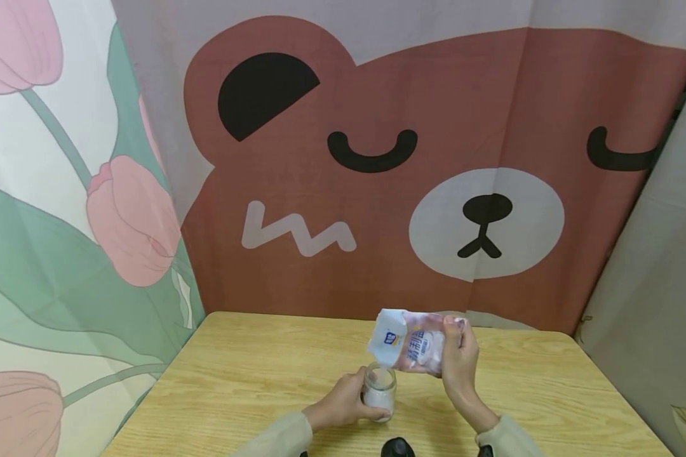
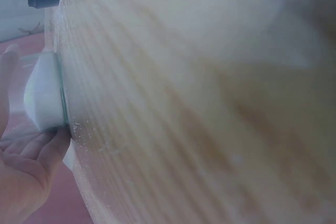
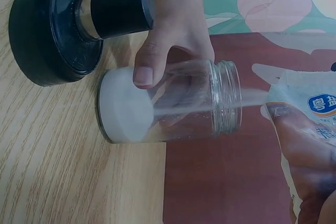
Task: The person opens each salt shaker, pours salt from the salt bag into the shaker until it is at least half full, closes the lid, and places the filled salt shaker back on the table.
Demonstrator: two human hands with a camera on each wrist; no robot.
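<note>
Clear glass forms the one jar point(image 1: 380, 402), upright on the table point(image 1: 234, 374), with white powder point(image 3: 123, 106) inside. Our left grip point(image 1: 343, 401) curls firmly round its side. Above the jar's mouth, our right grip point(image 1: 460, 362) clasps one tilted packet point(image 1: 411, 346), printed 精制盐 and bearing a 粤盐 logo point(image 3: 322, 104); a white stream point(image 3: 254, 98) falls into the jar. We count one black knobbed object point(image 1: 397, 448) on the jar's near side.
</note>
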